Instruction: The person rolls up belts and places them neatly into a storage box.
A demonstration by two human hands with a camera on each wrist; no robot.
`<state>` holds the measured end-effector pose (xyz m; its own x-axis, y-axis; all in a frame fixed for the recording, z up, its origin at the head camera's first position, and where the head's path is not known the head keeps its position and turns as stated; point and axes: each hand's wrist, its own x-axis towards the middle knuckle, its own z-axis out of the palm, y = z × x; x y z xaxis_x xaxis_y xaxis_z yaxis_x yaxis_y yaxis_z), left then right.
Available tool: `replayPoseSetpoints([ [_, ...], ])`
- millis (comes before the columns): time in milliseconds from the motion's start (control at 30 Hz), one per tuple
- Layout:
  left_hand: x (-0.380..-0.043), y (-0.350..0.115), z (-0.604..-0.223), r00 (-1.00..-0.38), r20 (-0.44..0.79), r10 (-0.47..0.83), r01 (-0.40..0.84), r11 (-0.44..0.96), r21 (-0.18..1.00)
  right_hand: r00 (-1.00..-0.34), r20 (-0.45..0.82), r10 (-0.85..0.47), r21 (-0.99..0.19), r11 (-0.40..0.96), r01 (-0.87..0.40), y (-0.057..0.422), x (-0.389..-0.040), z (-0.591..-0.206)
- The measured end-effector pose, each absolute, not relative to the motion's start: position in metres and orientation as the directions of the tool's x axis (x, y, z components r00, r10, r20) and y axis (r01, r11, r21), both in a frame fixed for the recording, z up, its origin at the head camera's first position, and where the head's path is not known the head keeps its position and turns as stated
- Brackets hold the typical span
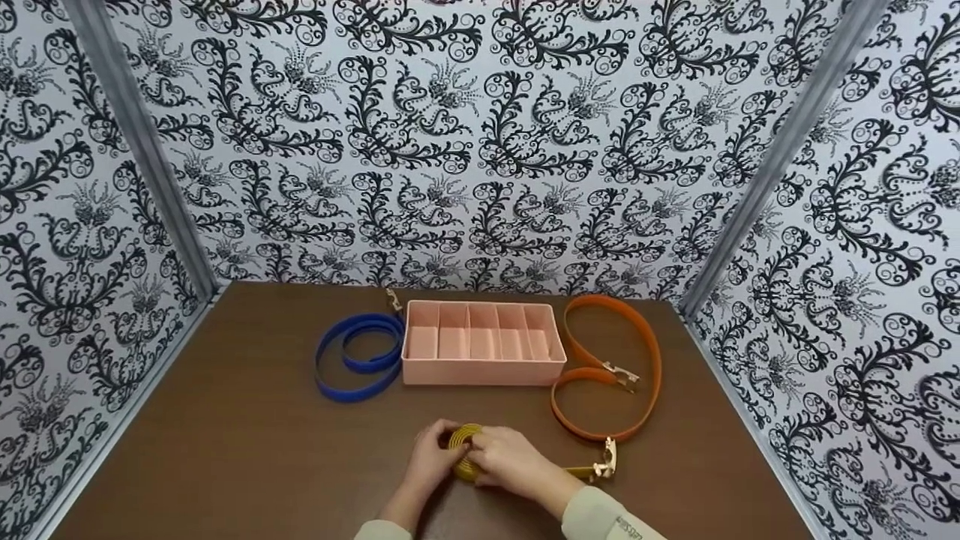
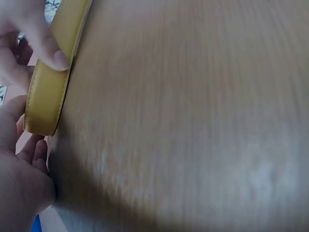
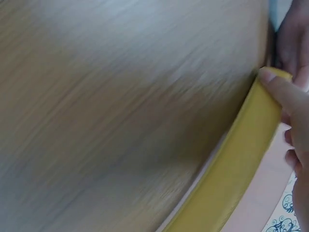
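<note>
Yellow strap (image 1: 466,472) rolled up, tail partly hidden behind right hand (image 1: 514,459); cut off at frame edge in both wrist views. Left hand (image 1: 430,459) grips it at nine o'clock, right at three, fingers closed around it. Lies six o'clock from pink tray (image 1: 484,373).

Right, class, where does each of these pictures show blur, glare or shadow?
Head view: fairly even light, the patterned walls mostly clear; left wrist view: table grain blurred, pale glare at lower right, dark shadow at lower left; right wrist view: grain smeared into diagonal streaks, whitish glare towards the top, yellow strap slightly soft.
</note>
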<state>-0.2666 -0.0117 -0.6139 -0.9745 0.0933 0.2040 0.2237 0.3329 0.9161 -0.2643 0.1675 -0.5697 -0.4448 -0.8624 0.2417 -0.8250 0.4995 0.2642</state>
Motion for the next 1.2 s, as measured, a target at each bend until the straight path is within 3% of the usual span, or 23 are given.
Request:
replayPoseSetpoints([
  [133,-0.266,-0.013,-0.617,-0.970,0.212,0.117,0.238,0.299,0.924,-0.394,0.207,-0.895,0.278,0.440,-0.854,0.179,-0.261,-0.571],
  [300,-0.266,-0.014,-0.617,-0.959,0.215,0.185,0.260,0.271,0.927,-0.381,0.127,-0.916,0.255,0.402,-0.880,0.195,-0.256,-0.568],
  [500,-0.267,-0.017,-0.613,-0.946,0.192,0.260,0.258,0.246,0.934,-0.323,0.069,-0.944,0.370,0.325,-0.870,0.206,-0.263,-0.563],
  [733,-0.268,-0.019,-0.610,-0.954,0.136,0.266,0.204,0.248,0.947,-0.246,0.170,-0.954,0.403,0.295,-0.866,0.193,-0.273,-0.565],
  [900,-0.271,-0.018,-0.612,-0.960,0.145,0.239,0.200,0.228,0.953,-0.266,0.227,-0.937,0.373,0.336,-0.865,0.180,-0.276,-0.566],
  [1200,-0.270,-0.015,-0.615,-0.982,0.148,0.121,0.175,0.256,0.951,-0.360,0.236,-0.903,0.323,0.422,-0.847,0.165,-0.276,-0.568],
])
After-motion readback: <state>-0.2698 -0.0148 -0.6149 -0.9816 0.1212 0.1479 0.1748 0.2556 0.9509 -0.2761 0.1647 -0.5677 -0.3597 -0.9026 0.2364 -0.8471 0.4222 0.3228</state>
